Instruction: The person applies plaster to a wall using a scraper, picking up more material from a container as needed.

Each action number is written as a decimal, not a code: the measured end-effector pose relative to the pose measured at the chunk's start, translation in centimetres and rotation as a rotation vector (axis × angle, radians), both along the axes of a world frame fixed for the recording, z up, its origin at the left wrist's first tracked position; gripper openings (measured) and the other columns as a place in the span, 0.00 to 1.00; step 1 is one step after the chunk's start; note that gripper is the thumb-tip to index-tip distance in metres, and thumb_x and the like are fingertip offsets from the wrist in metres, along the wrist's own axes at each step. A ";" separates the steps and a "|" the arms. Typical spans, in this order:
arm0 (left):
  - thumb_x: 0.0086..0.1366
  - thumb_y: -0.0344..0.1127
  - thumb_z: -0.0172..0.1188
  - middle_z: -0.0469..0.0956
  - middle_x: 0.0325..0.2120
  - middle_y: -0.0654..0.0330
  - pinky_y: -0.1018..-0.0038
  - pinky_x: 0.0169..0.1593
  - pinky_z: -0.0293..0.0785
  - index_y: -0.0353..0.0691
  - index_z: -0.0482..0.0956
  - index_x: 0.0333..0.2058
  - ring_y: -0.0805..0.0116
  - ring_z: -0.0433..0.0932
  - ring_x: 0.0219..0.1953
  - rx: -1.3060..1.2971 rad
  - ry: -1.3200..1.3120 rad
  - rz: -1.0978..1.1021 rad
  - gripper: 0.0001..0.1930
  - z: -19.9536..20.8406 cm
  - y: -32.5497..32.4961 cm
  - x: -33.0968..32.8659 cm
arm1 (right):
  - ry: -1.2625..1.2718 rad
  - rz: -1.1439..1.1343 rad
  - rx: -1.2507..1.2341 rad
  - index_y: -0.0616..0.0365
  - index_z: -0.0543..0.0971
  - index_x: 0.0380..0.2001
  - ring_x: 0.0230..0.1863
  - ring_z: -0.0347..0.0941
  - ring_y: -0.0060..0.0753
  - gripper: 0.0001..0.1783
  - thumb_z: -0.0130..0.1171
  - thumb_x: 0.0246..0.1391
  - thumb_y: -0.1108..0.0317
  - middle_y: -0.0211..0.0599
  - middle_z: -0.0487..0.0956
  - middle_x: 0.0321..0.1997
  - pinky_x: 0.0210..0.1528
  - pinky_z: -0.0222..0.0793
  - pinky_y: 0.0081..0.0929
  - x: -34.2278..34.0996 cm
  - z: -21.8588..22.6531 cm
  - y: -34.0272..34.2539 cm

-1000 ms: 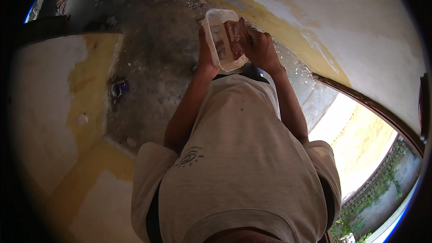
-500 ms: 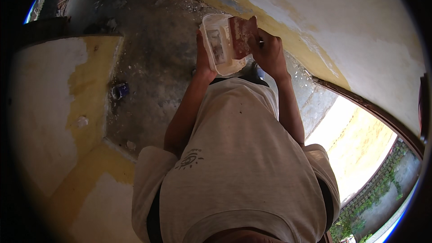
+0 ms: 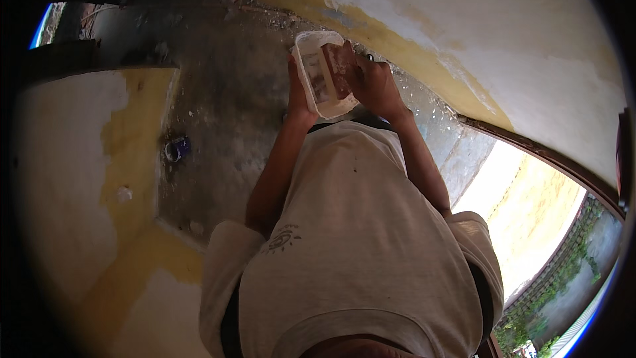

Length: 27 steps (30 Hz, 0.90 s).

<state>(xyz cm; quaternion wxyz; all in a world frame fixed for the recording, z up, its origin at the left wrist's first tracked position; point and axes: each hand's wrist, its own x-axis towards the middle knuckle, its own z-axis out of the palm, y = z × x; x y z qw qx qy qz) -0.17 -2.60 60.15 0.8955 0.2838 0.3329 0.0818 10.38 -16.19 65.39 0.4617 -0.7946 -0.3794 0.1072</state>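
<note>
A translucent whitish plastic tub (image 3: 319, 40), rounded and rectangular, is held in front of my body over the floor. My left hand (image 3: 301, 101) grips its left side, fingers mostly out of sight beneath it. In my right hand (image 3: 379, 87) is a flat reddish-brown scraper (image 3: 338, 69) with pale smears on its face. The scraper's blade lies over the tub's opening and reaches partly inside, near its right wall. Pale residue coats the tub's inside; how much material lies at the bottom is hard to see.
On the grey, speckled concrete floor (image 3: 225, 113) stands a small blue-purple can (image 3: 177, 150), to the left. A patchy white and yellow wall (image 3: 424, 46) runs close by on the right, with a bright doorway (image 3: 523, 212) beyond it. Another patchy wall (image 3: 73, 159) rises at left.
My right hand has moved the scraper leftward and a little nearer to me, further over the tub. Its face now shows narrower. The tub sits slightly lower in the picture.
</note>
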 end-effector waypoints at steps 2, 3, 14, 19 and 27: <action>0.71 0.74 0.33 0.69 0.61 0.56 0.59 0.63 0.71 0.49 0.59 0.69 0.59 0.71 0.62 0.018 -0.019 0.003 0.42 0.5 0.7 -0.4 | 0.029 -0.075 -0.021 0.68 0.76 0.29 0.21 0.73 0.54 0.08 0.57 0.59 0.72 0.56 0.74 0.21 0.26 0.69 0.39 0.2 0.8 -0.2; 0.70 0.75 0.33 0.69 0.61 0.56 0.59 0.63 0.72 0.49 0.59 0.69 0.59 0.72 0.62 0.037 -0.035 0.008 0.42 0.8 1.1 -0.7 | 0.024 -0.076 -0.022 0.68 0.76 0.29 0.21 0.73 0.54 0.08 0.57 0.59 0.72 0.56 0.74 0.21 0.26 0.69 0.39 0.0 0.9 0.0; 0.70 0.76 0.34 0.69 0.61 0.53 0.59 0.63 0.73 0.48 0.59 0.69 0.58 0.72 0.62 -0.031 -0.027 -0.102 0.43 2.0 7.2 -5.6 | 0.144 -0.190 -0.124 0.66 0.77 0.32 0.23 0.71 0.53 0.08 0.58 0.59 0.70 0.55 0.74 0.22 0.28 0.68 0.40 -6.2 1.5 4.0; 0.68 0.77 0.33 0.69 0.62 0.52 0.59 0.63 0.74 0.45 0.59 0.69 0.57 0.73 0.62 -0.013 -0.003 -0.222 0.46 1.4 9.2 -6.9 | 0.194 -0.254 -0.087 0.66 0.77 0.32 0.20 0.65 0.25 0.13 0.57 0.64 0.65 0.41 0.73 0.18 0.25 0.64 0.29 -10.0 -1.5 5.4; 0.65 0.80 0.33 0.70 0.62 0.52 0.56 0.63 0.74 0.44 0.60 0.68 0.57 0.73 0.62 -0.112 -0.078 -0.399 0.49 1.8 10.1 -3.5 | 0.818 -0.419 0.295 0.63 0.79 0.39 0.21 0.67 0.15 0.16 0.54 0.68 0.59 0.26 0.76 0.23 0.23 0.61 0.18 -10.0 -1.7 2.9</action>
